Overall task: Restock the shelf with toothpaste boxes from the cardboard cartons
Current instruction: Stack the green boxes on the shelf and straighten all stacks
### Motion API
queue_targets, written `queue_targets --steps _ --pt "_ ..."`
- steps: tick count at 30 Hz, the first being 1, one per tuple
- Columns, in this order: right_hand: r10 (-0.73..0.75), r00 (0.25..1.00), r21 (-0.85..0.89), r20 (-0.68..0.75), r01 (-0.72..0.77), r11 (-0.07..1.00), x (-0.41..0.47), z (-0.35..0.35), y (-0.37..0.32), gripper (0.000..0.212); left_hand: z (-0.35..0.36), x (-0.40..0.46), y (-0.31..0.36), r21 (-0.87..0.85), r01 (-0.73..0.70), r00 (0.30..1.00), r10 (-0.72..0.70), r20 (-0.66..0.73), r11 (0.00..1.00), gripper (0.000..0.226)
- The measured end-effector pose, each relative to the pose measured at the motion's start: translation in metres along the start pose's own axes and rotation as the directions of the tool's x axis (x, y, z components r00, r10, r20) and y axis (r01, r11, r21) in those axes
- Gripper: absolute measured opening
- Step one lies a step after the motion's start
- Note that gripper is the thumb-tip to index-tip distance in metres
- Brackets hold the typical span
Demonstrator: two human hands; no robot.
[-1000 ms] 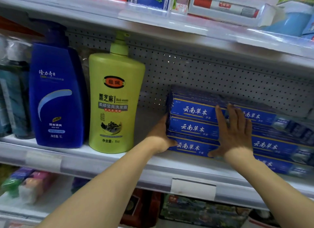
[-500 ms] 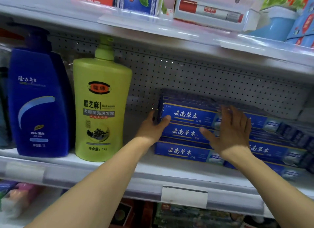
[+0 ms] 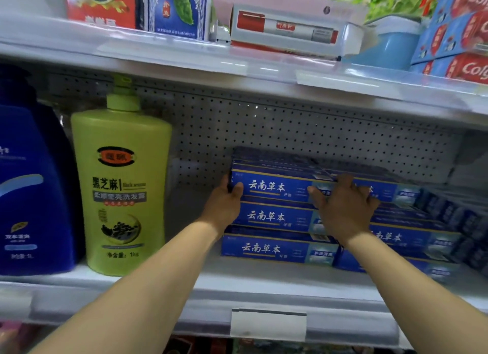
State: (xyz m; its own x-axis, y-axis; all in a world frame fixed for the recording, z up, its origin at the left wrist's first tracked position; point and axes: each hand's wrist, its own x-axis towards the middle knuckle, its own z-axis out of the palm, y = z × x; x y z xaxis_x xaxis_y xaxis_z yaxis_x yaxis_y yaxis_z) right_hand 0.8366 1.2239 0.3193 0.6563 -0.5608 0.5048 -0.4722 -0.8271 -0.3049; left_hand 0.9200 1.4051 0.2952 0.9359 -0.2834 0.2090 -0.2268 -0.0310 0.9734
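Both of the person's arms reach up to the middle shelf (image 3: 264,287), where blue toothpaste boxes (image 3: 266,248) lie flat in a stack three high, with more of the same running off to the right. The left hand (image 3: 224,208) cups the left end of the top toothpaste box (image 3: 274,186), thumb curled onto its front face and the fingers hidden round the end. The right hand (image 3: 343,211) lies over the front of the stack with fingers spread and bent at the tips onto the top edge of that box; whether it truly grips I cannot tell. Just left of the stack, with a bare gap between, stands a tall green shampoo bottle (image 3: 121,190), and beside that a dark blue bottle (image 3: 34,190). Behind the stack is white pegboard (image 3: 290,134). On the upper shelf (image 3: 237,63) sit a red-and-white toothpaste pack (image 3: 287,29), a pale blue tub (image 3: 388,47) and Colgate boxes (image 3: 459,36). A blank white price tag (image 3: 268,324) hangs on the shelf's front rail.
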Motion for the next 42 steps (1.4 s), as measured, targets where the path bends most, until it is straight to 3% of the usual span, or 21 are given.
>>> queue_targets --steps 4,9,15,24,30,34,37,42 --pt "0.008 1.0 0.053 0.008 -0.008 0.999 0.001 -0.002 0.005 0.063 -0.001 0.001 0.004 -0.071 0.059 0.998 -0.061 -0.026 0.996 0.012" --pt "0.046 0.999 0.009 0.016 -0.046 0.999 0.005 -0.004 0.016 0.059 -0.002 0.006 0.015 -0.105 0.049 0.994 -0.059 -0.093 0.993 0.034" --pt "0.028 1.0 -0.038 0.005 -0.027 0.999 0.013 0.001 0.014 0.055 0.003 0.015 0.014 -0.106 0.067 0.989 -0.08 -0.126 0.992 0.019" --pt "0.038 0.999 0.041 -0.02 -0.037 0.998 0.012 0.006 0.024 0.057 0.003 0.009 0.011 -0.166 0.037 0.99 -0.058 -0.127 0.985 0.018" --pt "0.042 0.999 0.052 -0.004 -0.042 0.998 0.008 -0.008 0.025 0.05 -0.001 -0.002 0.001 -0.109 -0.017 0.982 -0.003 -0.187 0.994 0.021" --pt "0.041 0.999 0.082 0.037 -0.044 0.996 -0.003 -0.012 0.027 0.064 -0.001 -0.011 -0.01 0.01 0.005 0.982 -0.003 -0.19 1.0 0.022" --pt "0.034 0.993 -0.012 0.109 -0.033 0.999 -0.011 -0.007 0.027 0.077 0.002 -0.016 -0.014 0.08 0.035 0.989 -0.023 -0.145 0.996 0.027" --pt "0.007 0.998 -0.073 0.066 -0.003 0.997 -0.012 0.002 0.028 0.077 0.005 -0.015 -0.014 0.141 0.04 0.988 -0.017 -0.156 0.989 0.026"
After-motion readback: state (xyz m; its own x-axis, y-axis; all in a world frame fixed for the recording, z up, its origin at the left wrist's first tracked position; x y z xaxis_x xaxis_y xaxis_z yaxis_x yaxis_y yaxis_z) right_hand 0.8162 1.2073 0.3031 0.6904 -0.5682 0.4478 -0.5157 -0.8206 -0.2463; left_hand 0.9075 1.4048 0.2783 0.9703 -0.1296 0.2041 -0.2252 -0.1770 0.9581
